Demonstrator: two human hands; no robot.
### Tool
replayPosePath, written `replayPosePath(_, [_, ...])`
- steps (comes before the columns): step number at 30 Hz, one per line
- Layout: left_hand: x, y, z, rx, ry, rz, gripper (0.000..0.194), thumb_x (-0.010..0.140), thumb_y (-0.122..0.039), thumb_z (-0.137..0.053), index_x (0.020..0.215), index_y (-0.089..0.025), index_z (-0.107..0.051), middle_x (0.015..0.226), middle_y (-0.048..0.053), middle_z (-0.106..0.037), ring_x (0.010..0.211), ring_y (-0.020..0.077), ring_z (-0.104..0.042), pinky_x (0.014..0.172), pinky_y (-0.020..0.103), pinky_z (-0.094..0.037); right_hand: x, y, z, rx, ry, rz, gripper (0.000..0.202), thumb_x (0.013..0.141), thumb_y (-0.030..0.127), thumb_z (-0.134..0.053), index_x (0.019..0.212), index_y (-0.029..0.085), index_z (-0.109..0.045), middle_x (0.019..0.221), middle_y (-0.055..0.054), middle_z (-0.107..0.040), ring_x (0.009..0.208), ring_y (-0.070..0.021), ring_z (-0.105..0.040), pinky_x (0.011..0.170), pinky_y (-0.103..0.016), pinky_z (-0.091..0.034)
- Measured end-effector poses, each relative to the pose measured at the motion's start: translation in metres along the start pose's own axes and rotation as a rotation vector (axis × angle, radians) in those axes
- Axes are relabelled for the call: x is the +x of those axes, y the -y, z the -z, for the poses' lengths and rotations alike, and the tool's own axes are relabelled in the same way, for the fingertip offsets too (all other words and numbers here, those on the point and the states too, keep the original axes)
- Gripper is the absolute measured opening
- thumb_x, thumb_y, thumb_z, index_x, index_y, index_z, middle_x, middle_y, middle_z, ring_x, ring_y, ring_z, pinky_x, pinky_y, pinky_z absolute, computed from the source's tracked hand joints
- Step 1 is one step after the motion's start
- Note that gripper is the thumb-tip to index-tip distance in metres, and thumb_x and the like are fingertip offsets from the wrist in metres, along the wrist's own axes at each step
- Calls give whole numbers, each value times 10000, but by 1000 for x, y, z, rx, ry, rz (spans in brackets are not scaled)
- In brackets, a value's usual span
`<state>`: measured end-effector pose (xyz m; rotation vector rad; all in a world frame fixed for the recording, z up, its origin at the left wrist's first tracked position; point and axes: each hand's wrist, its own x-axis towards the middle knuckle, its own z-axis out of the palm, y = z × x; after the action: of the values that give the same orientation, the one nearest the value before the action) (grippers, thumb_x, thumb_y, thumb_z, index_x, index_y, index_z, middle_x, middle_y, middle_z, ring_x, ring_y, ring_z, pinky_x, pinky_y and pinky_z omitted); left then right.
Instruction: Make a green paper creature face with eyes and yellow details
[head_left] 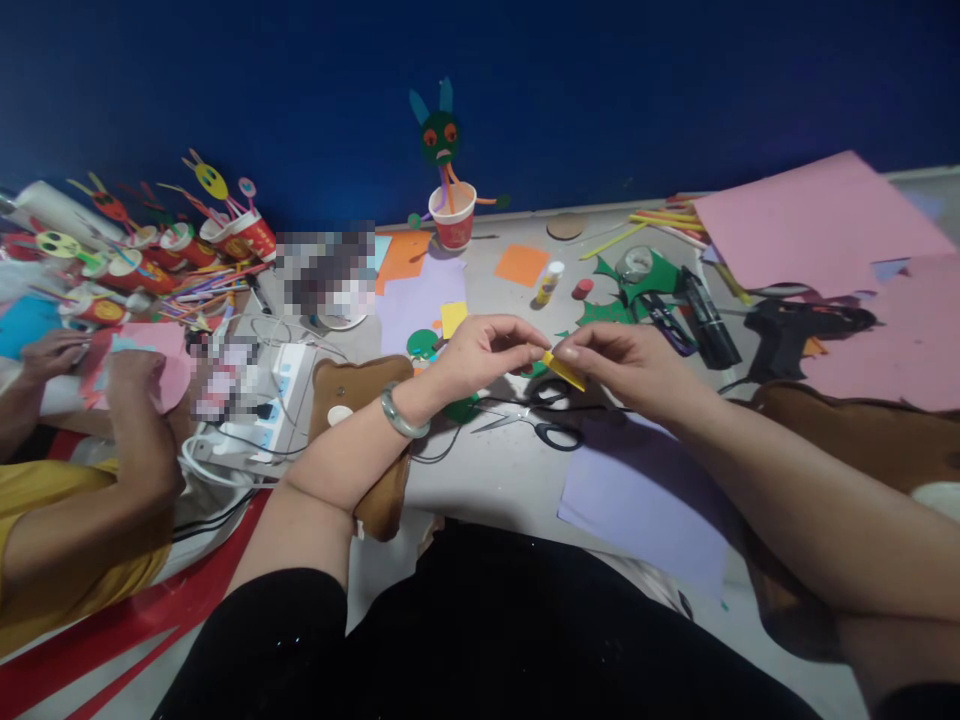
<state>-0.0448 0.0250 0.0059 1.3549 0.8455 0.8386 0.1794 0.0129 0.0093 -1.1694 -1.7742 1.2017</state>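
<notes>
A small yellow paper piece [567, 372] is pinched between my two hands above the table. My left hand [491, 352], with a bracelet at the wrist, grips its left end between thumb and finger. At its upper right, my right hand [626, 362] holds it the same way. Black-handled scissors [559, 434] lie just below the paper with the blades pointing left. A yellow square [453, 319] lies beyond my left hand. Behind my hands a glue stick [550, 285] stands beside its red cap [582, 289].
A cup with a green-headed figure [454, 228] stands at the back. Purple paper [645, 500] lies front right, near a black glue gun [787, 330]. Pink sheets [817, 225] cover the far right. Left are a power strip [289, 395] and another person's hands [135, 375].
</notes>
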Motion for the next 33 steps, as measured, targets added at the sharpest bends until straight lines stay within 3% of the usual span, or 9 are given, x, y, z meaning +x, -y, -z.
replayPosePath(9, [-3, 0, -3, -15, 31, 11, 309, 821, -420, -887, 949, -151, -805, 794, 32, -780, 696, 104, -703, 708, 245, -604, -3, 5, -9, 185, 57, -110, 530, 744, 708, -876, 720, 200, -728, 594, 14, -642, 531, -101, -516, 502, -251, -397])
replayPosePath(15, [0, 4, -3, -74, -22, 39, 331, 808, -356, -904, 996, -148, -728, 773, 2, -747, 654, 90, -696, 659, 222, -580, -4, -1, -15, 170, -42, -106, 536, 725, 695, -899, 710, 197, -701, 594, 22, -626, 517, -92, -483, 475, -238, -378])
replayPosePath(19, [0, 3, -4, -66, -43, 90, 313, 817, -317, -906, 907, -155, -653, 698, -25, -705, 602, 70, -668, 609, 196, -546, -5, -3, -19, 178, -78, -85, 529, 723, 683, -907, 706, 205, -680, 615, 10, -658, 536, -107, -525, 484, -235, -416])
replayPosePath(27, [-2, -4, -3, -126, -8, 152, 340, 868, -402, -883, 910, -158, -650, 741, 1, -745, 662, 101, -726, 694, 244, -609, -5, -1, -17, 259, 59, -120, 518, 829, 718, -804, 760, 217, -689, 720, -35, -777, 587, -148, -647, 531, -257, -493])
replayPosePath(33, [-1, -3, -2, -153, -7, 164, 291, 901, -373, -851, 931, -149, -668, 747, 8, -751, 667, 104, -729, 695, 247, -613, -4, -6, -17, 352, 78, -169, 506, 770, 699, -871, 766, 219, -710, 732, -41, -791, 603, -155, -662, 586, -285, -526])
